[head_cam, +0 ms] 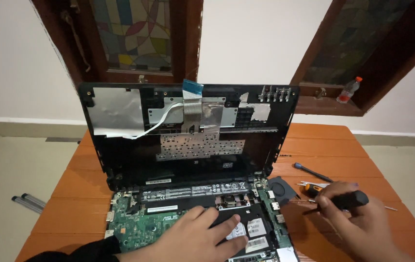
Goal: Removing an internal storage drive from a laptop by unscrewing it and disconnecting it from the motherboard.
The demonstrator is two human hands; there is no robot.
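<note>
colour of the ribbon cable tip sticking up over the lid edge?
Blue tip of the flat ribbon cable, head view.

1. Soft, even indoor light; the wall (261,43) is bright and plain, almost washed out.
2. The foil (113,111) on the raised cover (188,131) catches a pale glare.
3. Below the foil the cover goes very dark, and detail is lost in the black.
4. My left hand (195,237) lays a faint shadow on the board (142,225).
5. My right hand (358,225) and its screwdriver (338,199) look slightly soft.
6. The window frames (314,58) lean outward, bent by the wide lens.
7. The bottle (349,90) is small and hazy.
</note>
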